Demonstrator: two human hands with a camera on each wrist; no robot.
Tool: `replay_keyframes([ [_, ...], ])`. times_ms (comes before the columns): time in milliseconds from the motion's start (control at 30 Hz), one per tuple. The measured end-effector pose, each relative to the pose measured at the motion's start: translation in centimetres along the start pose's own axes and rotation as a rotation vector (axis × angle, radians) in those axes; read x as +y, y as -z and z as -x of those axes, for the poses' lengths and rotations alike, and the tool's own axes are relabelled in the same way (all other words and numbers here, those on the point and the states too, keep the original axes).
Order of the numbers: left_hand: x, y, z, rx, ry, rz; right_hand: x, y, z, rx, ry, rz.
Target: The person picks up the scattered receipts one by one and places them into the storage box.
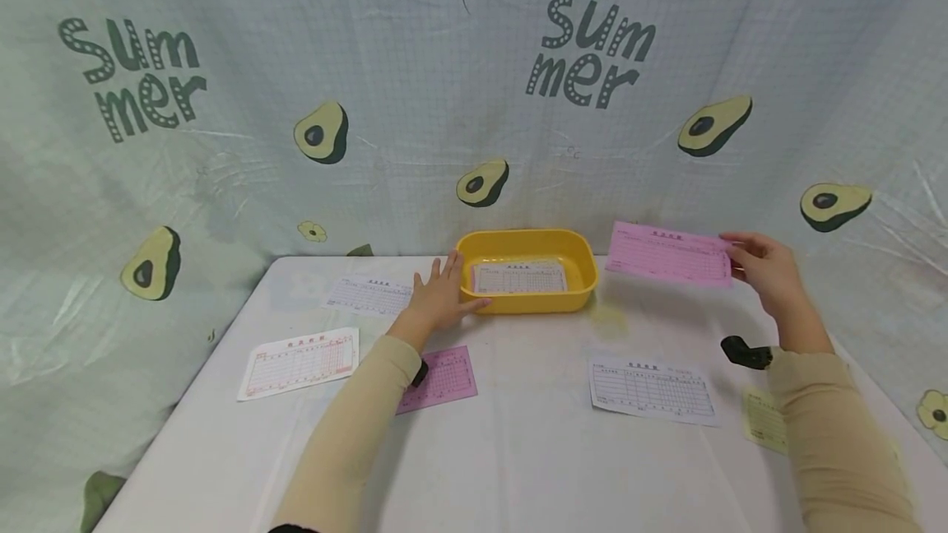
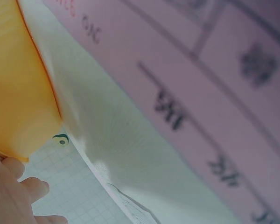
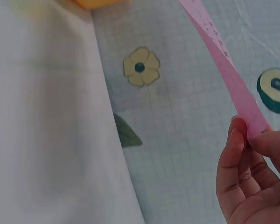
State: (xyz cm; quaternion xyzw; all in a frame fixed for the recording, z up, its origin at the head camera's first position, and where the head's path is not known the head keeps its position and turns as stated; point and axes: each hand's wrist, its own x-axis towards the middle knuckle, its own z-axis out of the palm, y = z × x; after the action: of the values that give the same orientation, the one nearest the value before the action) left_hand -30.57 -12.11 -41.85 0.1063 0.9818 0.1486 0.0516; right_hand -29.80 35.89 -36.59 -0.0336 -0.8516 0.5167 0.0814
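My right hand [image 1: 767, 271] pinches the right end of a pink printed form slip [image 1: 666, 253], raised above the table to the right of a yellow plastic basin [image 1: 533, 303]. In the right wrist view, thumb and fingertips meet on the slip [image 3: 233, 86], seen nearly edge-on. My left hand [image 1: 439, 303] rests against the basin's left end, fingers spread, thumb along its front wall. The left wrist view shows its fingers [image 2: 35, 189] beside the basin [image 2: 18, 84]. A white form slip [image 1: 518, 278] lies inside the basin, with a pink edge showing at its left.
On the table lie a white slip [image 1: 368, 296] behind my left hand, a red-printed slip [image 1: 299, 362] at left, a pink slip [image 1: 452, 377] partly under my left forearm, a white slip [image 1: 652, 391] and a yellow slip [image 1: 765, 422] at right. A patterned curtain [image 1: 400, 64] hangs behind.
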Motion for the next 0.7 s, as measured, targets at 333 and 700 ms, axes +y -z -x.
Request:
replay_keyframes([
  [333,0.0,-0.2,0.1,0.005,0.008,-0.001,-1.2,-3.0,-1.1,-0.052,0.061,-0.034],
  [700,0.1,0.1,0.2,0.002,0.014,0.000,-2.5,-5.8,-1.8,-0.131,0.091,-0.065],
])
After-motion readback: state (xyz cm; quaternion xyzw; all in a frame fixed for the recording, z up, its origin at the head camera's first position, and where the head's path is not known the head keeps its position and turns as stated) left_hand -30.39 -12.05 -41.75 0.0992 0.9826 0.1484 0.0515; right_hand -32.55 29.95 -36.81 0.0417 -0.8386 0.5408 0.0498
